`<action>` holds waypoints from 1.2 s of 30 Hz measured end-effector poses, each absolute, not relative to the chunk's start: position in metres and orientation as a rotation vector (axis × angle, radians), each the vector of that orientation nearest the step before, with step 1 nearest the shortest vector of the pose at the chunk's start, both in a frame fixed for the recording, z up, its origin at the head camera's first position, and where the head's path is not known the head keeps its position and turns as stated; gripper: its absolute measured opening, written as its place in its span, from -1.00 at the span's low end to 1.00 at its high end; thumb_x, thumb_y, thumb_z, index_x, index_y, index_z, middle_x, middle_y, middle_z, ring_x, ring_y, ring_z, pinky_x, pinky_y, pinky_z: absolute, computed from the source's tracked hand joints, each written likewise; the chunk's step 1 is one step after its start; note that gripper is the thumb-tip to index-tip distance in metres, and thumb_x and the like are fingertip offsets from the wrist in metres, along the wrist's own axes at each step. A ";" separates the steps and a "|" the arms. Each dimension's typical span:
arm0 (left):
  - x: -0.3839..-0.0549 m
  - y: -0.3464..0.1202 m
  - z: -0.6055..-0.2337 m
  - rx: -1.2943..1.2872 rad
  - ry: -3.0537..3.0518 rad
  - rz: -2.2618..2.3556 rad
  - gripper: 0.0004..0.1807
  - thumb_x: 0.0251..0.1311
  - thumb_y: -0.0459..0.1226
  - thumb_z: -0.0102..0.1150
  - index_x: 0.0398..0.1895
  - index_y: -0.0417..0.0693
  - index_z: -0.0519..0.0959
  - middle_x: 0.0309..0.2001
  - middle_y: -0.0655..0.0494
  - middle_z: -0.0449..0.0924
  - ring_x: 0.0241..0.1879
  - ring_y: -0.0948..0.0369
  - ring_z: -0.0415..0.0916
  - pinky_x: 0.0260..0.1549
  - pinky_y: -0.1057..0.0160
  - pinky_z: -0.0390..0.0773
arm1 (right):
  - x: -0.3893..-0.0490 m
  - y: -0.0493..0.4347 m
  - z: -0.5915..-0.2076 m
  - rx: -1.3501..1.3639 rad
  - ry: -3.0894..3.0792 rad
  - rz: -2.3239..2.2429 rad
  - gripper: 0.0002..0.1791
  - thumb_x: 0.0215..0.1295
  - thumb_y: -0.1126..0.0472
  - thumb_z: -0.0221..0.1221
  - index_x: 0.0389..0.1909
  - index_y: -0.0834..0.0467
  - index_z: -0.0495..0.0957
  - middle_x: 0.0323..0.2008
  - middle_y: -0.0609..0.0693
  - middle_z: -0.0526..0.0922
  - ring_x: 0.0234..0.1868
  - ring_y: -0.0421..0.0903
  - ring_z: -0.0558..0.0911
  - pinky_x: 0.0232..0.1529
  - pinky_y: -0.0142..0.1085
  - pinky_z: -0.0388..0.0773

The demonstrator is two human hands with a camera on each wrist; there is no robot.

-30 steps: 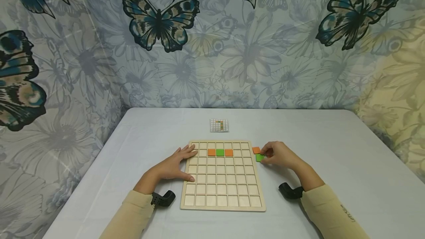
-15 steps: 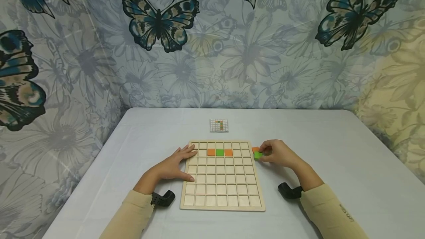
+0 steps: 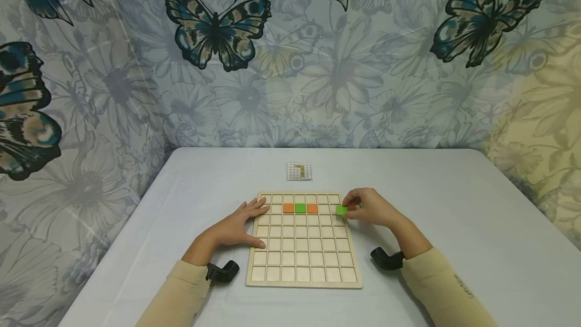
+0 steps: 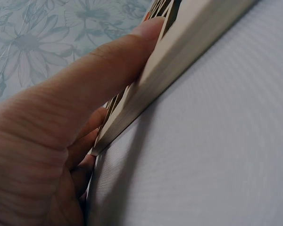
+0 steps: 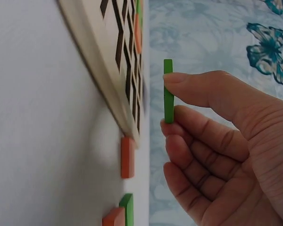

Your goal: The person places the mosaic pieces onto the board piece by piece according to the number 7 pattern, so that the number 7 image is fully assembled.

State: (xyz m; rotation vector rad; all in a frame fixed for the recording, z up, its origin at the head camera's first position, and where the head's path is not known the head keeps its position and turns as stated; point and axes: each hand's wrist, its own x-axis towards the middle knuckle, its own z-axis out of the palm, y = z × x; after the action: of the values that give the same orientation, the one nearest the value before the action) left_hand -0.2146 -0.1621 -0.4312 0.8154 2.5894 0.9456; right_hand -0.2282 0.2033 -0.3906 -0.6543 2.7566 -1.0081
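Note:
A flat wooden grid board [image 3: 304, 285] lies on the table, with two orange tiles [image 3: 288, 208] and a green tile [image 3: 300, 208] between them in its second row from the far side. My left hand [image 3: 237, 226] rests along the board's left edge, fingers spread and thumb [image 4: 108, 61] lying on the frame. Thumb and fingertips of my right hand [image 3: 374, 208] pinch another green tile [image 5: 168, 92] by its edges. In the head view it overlaps the board's right edge; the right wrist view shows it raised above the table.
A small pattern card [image 3: 299, 171] lies beyond the board. Beside the board's corner is a loose orange tile [image 5: 127, 157]; another orange tile [image 5: 114, 217] and a green tile [image 5: 127, 207] lie near it, mostly under my right hand in the head view. A patterned cloth [image 3: 345, 79] hangs behind the table.
My right hand has lifted the green tile from beside the board and moved left with it to the board's right edge. My left hand has stayed in place.

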 end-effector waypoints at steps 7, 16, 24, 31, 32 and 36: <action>-0.215 -0.162 -0.432 0.808 2.594 0.940 0.05 -0.21 0.07 0.45 0.41 0.01 0.18 0.49 0.07 -0.12 0.49 -0.02 -0.33 0.43 -0.15 -0.27 | -0.230 0.189 -0.393 -0.717 2.714 -1.033 -0.77 -0.03 0.27 0.38 -0.35 0.24 0.58 -0.34 0.02 0.64 -0.33 -0.15 0.55 -0.28 -0.39 0.58; -0.215 -0.162 -0.432 0.820 2.595 0.946 0.05 -0.21 0.07 0.45 0.40 -0.01 0.18 0.49 0.05 -0.12 0.49 -0.01 -0.31 0.43 -0.13 -0.29 | -0.232 0.172 -0.393 -0.807 2.701 -1.001 -0.78 -0.03 0.26 0.38 -0.35 0.22 0.59 -0.35 0.00 0.63 -0.32 -0.18 0.53 -0.28 -0.36 0.56; -0.214 -0.162 -0.430 0.825 2.597 0.939 0.06 -0.22 0.07 0.45 0.40 -0.04 0.19 0.49 0.04 -0.10 0.49 0.00 -0.30 0.43 -0.13 -0.29 | -0.231 0.158 -0.392 -0.838 2.680 -0.997 -0.79 -0.03 0.26 0.37 -0.35 0.21 0.59 -0.35 -0.01 0.63 -0.32 -0.15 0.54 -0.27 -0.32 0.57; -0.214 -0.162 -0.431 0.827 2.595 0.939 0.05 -0.21 0.07 0.45 0.40 -0.04 0.19 0.49 0.04 -0.11 0.49 -0.02 -0.30 0.43 -0.14 -0.28 | -0.231 0.149 -0.391 -0.854 2.679 -0.972 -0.80 0.00 0.25 0.36 -0.34 0.18 0.59 -0.34 -0.03 0.63 -0.32 -0.18 0.52 -0.26 -0.35 0.54; -0.214 -0.163 -0.432 0.827 2.596 0.938 0.05 -0.21 0.07 0.45 0.40 -0.04 0.19 0.49 0.04 -0.11 0.49 -0.02 -0.30 0.43 -0.14 -0.28 | -0.232 0.148 -0.391 -0.858 2.682 -0.969 -0.80 0.00 0.25 0.36 -0.34 0.18 0.59 -0.34 -0.03 0.63 -0.31 -0.18 0.52 -0.25 -0.35 0.54; -0.214 -0.163 -0.432 0.827 2.598 0.939 0.05 -0.21 0.07 0.45 0.40 -0.03 0.19 0.49 0.04 -0.11 0.48 -0.02 -0.30 0.43 -0.14 -0.28 | -0.233 0.144 -0.392 -0.858 2.675 -0.969 -0.79 0.00 0.25 0.36 -0.33 0.20 0.59 -0.31 -0.02 0.63 -0.27 -0.15 0.54 -0.20 -0.31 0.56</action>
State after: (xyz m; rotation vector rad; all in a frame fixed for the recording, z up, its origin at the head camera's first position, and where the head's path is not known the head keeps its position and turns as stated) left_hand -0.2144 -0.1627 -0.4318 0.8267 2.5975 0.9392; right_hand -0.2326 0.1445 -0.3922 -0.8577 2.6754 -0.9693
